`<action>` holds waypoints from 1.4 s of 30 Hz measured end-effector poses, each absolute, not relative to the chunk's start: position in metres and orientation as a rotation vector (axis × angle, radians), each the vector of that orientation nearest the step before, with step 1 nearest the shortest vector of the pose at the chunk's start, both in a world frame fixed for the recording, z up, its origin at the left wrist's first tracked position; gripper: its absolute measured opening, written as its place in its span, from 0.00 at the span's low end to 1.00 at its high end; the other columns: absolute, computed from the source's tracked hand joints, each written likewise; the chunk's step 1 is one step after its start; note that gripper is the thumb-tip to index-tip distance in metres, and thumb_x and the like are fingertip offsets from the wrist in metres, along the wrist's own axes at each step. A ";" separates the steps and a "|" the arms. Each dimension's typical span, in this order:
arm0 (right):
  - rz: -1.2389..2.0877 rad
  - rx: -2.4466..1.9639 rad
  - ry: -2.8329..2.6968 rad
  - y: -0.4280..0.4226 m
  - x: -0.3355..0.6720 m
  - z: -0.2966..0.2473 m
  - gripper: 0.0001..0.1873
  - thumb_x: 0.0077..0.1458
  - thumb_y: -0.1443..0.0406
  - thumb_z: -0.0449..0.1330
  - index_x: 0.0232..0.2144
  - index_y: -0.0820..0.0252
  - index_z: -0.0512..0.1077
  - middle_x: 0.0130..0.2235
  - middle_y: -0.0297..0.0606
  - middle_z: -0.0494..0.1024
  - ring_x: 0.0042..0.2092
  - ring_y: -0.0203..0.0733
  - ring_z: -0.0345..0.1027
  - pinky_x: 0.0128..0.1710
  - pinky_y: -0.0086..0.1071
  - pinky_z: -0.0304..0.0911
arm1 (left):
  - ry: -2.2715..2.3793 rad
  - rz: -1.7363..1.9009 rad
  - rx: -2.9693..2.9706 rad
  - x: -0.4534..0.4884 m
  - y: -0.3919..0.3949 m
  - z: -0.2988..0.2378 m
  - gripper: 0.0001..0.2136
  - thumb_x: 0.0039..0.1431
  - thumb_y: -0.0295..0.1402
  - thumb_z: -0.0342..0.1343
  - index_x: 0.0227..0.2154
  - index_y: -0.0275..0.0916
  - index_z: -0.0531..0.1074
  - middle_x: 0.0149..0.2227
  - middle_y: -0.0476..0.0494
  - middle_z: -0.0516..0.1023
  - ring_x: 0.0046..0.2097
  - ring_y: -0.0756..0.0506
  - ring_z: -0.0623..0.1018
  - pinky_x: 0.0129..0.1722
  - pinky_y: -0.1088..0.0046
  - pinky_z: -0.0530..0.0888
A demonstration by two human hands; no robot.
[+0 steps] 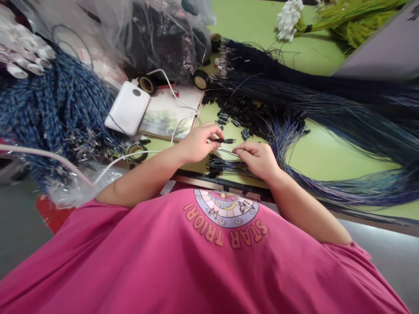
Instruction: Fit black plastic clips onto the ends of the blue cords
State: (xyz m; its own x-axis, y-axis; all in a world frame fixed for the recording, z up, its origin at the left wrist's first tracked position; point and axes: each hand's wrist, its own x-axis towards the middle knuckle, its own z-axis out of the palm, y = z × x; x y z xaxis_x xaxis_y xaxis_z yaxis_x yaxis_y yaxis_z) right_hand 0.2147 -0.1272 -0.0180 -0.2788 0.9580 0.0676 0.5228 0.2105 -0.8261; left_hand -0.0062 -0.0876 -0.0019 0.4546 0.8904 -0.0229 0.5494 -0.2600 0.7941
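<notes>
My left hand [203, 141] pinches a small black connector [228, 141] with pins pointing to the right. Close beside it, my right hand [257, 158] is closed on the end of thin dark wires [228, 151], whose tips reach left toward the connector. Whether the wires touch the connector I cannot tell. Below the hands lies a bunch of black connectors with wires attached [218, 163]. A few loose black connectors [223, 117] rest just beyond my fingers, in front of a heap of black connector parts [244, 107].
Long bundles of dark blue wire [343, 104] stretch across the green table [314, 150] to the right. At left are a white power bank [127, 108] with a cable, rolls of black tape [201, 80], and a mass of blue twisted wires [65, 104]. Plastic bags [163, 39] stand behind.
</notes>
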 end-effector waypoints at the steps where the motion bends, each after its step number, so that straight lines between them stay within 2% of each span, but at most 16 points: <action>1: 0.937 -1.375 -1.899 -0.128 0.215 -0.017 0.14 0.57 0.61 0.57 0.31 0.60 0.81 0.31 0.36 0.82 0.34 0.39 0.74 0.37 0.32 0.64 | 1.168 0.569 1.875 -0.002 -0.088 -0.002 0.08 0.54 0.27 0.58 0.38 0.37 0.73 0.44 0.43 0.76 0.38 0.49 0.76 0.39 0.71 0.75; 5: 0.932 -1.397 -1.903 -0.128 0.217 -0.016 0.14 0.57 0.60 0.57 0.30 0.60 0.81 0.30 0.36 0.81 0.33 0.39 0.72 0.35 0.31 0.63 | 1.077 0.580 1.767 0.003 -0.088 -0.005 0.07 0.54 0.27 0.58 0.37 0.36 0.73 0.36 0.46 0.78 0.36 0.51 0.75 0.41 0.71 0.74; 10: 0.933 -1.403 -1.910 -0.128 0.217 -0.016 0.14 0.57 0.60 0.57 0.30 0.60 0.80 0.30 0.36 0.81 0.32 0.38 0.72 0.35 0.31 0.62 | 1.058 0.593 1.699 0.000 -0.088 -0.006 0.08 0.53 0.26 0.58 0.38 0.35 0.74 0.34 0.48 0.78 0.35 0.52 0.75 0.40 0.72 0.74; 17: 0.923 -1.431 -2.027 -0.128 0.213 -0.017 0.15 0.58 0.62 0.55 0.28 0.61 0.79 0.29 0.36 0.80 0.32 0.37 0.70 0.35 0.31 0.60 | 1.053 0.576 1.821 0.001 -0.089 -0.012 0.09 0.53 0.31 0.61 0.37 0.36 0.78 0.37 0.45 0.82 0.38 0.50 0.78 0.42 0.71 0.74; 23: 0.941 -1.456 -2.135 -0.125 0.207 -0.023 0.15 0.60 0.62 0.54 0.29 0.61 0.78 0.28 0.37 0.78 0.32 0.37 0.68 0.35 0.31 0.57 | 1.116 0.500 1.907 0.003 -0.090 -0.015 0.08 0.51 0.29 0.63 0.36 0.37 0.81 0.36 0.45 0.83 0.36 0.49 0.79 0.41 0.70 0.75; 35: 1.198 -1.471 -1.972 -0.124 0.204 -0.021 0.13 0.55 0.61 0.56 0.25 0.62 0.76 0.23 0.31 0.70 0.28 0.33 0.61 0.32 0.30 0.56 | 1.027 0.455 2.042 -0.001 -0.085 -0.016 0.07 0.53 0.29 0.62 0.35 0.38 0.81 0.36 0.45 0.84 0.39 0.48 0.80 0.43 0.70 0.74; 42: 1.142 -1.504 -1.965 -0.123 0.204 -0.020 0.13 0.54 0.61 0.56 0.25 0.62 0.77 0.24 0.33 0.74 0.29 0.34 0.64 0.33 0.30 0.57 | 1.024 0.414 1.997 -0.002 -0.084 -0.014 0.07 0.52 0.29 0.62 0.35 0.38 0.81 0.37 0.45 0.84 0.39 0.48 0.81 0.43 0.69 0.74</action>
State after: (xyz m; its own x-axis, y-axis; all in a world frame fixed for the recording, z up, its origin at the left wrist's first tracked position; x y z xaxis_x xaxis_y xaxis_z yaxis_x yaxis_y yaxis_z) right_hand 0.2036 -0.1228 -0.0202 -0.3314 0.9312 -0.1514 0.5925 0.0805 -0.8015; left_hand -0.0021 -0.0835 -0.0141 0.6133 0.7861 -0.0775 0.5115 -0.3204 0.7973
